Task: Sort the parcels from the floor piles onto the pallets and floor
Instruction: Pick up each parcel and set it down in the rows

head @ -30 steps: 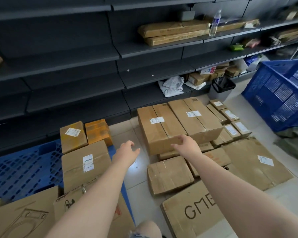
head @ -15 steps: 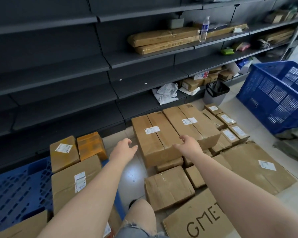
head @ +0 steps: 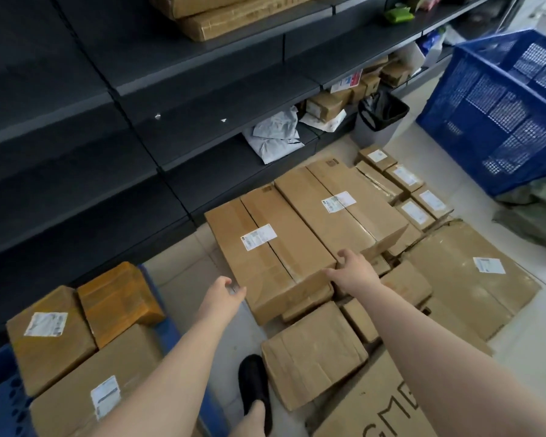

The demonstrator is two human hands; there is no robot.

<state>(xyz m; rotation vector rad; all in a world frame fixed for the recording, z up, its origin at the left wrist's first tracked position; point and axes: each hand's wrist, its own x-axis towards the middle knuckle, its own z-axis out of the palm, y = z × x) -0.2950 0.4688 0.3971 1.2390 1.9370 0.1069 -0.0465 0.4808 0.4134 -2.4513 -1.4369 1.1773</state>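
While right hand (head: 352,272) grips long box (head: 271,247), left hand (head: 223,293) (open) nears.

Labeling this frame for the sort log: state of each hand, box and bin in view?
right hand: fingers on the near corner of the long box
left hand: open, just short of the box's near left corner
long box: taped shut, lying on other parcels
second long box: taped shut, alongside
waste bin: upright, black liner
blue crate: upright
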